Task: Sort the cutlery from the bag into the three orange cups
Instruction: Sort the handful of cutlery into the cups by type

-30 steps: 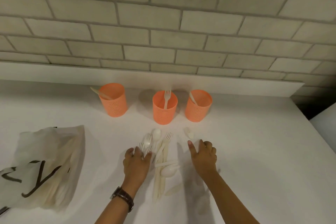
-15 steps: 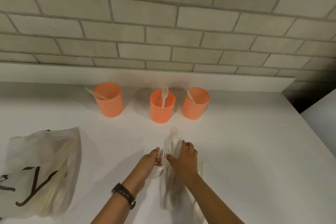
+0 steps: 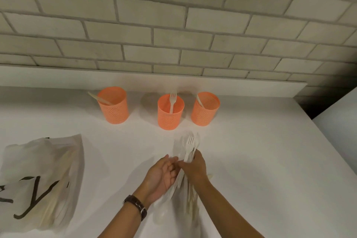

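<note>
Head view, mid-sort: gripping blurry bundle of white plastic cutlery in right hand near middle orange cup, left hand open, cupped alongside; next, probably singling out top fork for that fork-holding cup, more waiting in bag.

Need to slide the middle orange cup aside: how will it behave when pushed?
The middle orange cup looks like perforated plastic holding a single fork, so it is probably light and easy to slide. It stands taller than wide, so a push near the rim might tip it; pushing low seems safer.
</note>
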A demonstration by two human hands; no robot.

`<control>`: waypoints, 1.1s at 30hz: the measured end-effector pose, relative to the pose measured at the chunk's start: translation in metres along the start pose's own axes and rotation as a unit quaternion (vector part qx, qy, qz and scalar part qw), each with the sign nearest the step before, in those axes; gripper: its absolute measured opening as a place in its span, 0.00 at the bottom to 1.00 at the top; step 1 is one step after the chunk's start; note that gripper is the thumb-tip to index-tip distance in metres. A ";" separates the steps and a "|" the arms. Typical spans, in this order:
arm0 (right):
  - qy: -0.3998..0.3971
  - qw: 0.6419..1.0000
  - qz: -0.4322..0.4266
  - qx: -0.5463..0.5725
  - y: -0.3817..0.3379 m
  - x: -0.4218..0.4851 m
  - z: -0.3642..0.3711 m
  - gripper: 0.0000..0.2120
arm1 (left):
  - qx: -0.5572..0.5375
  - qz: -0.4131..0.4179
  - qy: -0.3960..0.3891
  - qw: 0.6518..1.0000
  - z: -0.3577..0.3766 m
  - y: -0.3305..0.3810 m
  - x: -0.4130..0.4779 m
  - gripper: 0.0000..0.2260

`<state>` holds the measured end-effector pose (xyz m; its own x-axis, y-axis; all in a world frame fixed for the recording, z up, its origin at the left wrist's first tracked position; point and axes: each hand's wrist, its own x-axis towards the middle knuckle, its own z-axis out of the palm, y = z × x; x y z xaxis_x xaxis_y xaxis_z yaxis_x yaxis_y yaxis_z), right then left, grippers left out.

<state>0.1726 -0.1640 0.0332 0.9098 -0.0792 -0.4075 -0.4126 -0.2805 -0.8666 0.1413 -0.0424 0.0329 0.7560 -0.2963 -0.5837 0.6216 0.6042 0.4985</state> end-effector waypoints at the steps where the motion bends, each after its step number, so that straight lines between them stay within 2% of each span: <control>1: -0.024 0.998 0.028 0.045 -0.002 0.002 -0.005 0.12 | -0.012 0.015 -0.004 1.000 0.004 0.001 -0.002 0.19; 3: -0.096 0.979 0.064 0.166 -0.007 0.003 -0.014 0.09 | 0.016 0.049 -0.013 0.999 0.012 0.005 -0.006 0.16; 6: -0.120 0.961 0.023 0.247 -0.012 0.005 -0.021 0.13 | 0.143 0.109 -0.020 0.984 0.023 0.011 -0.016 0.18; 9: -0.082 0.962 -0.040 0.259 -0.025 0.003 -0.021 0.11 | 0.228 0.190 0.011 0.955 0.032 0.011 -0.026 0.22; 12: -0.003 0.952 -0.056 0.302 -0.036 0.005 -0.027 0.10 | 0.283 0.271 0.052 0.919 0.028 0.012 -0.035 0.20; 15: 0.062 0.930 -0.072 0.354 -0.044 0.005 -0.048 0.13 | 0.342 0.291 0.092 0.889 0.012 0.011 -0.040 0.19; 17: 0.084 0.916 -0.085 0.383 -0.048 0.003 -0.065 0.14 | 0.419 0.294 0.126 0.850 -0.003 0.004 -0.040 0.23; 18: 0.092 0.909 -0.089 0.397 -0.049 0.002 -0.074 0.15 | 0.472 0.298 0.131 0.819 -0.012 -0.002 -0.039 0.26; 20: 0.103 0.897 -0.094 0.419 -0.048 0.000 -0.091 0.14 | 0.600 0.319 0.095 0.728 -0.028 -0.011 -0.036 0.32; 23: 0.106 0.891 -0.095 0.431 -0.043 -0.005 -0.112 0.14 | 0.764 0.326 -0.028 0.556 -0.040 -0.012 -0.028 0.36; 25: 0.106 0.891 -0.094 0.431 -0.037 -0.009 -0.122 0.14 | 0.831 0.348 -0.097 0.423 -0.043 -0.006 -0.019 0.34; 27: 0.109 0.889 -0.089 0.435 -0.028 -0.014 -0.129 0.13 | 0.869 0.355 -0.154 0.309 -0.043 0.002 -0.008 0.30; 28: 0.111 0.889 -0.086 0.436 -0.024 -0.016 -0.131 0.13 | 0.874 0.364 -0.179 0.266 -0.043 0.006 -0.002 0.27; 30: 0.116 0.891 -0.079 0.432 -0.015 -0.022 -0.136 0.13 | 0.873 0.382 -0.223 0.205 -0.038 0.015 0.007 0.23; 33: 0.124 0.891 -0.070 0.430 -0.004 -0.026 -0.142 0.14 | 0.870 0.385 -0.273 0.146 -0.028 0.027 0.014 0.17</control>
<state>0.1569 -0.2965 0.0884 0.8933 -0.3403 -0.2936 -0.0788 0.5246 -0.8477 0.1629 -0.0096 0.0196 0.3481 -0.9371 -0.0246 -0.9372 -0.3473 -0.0314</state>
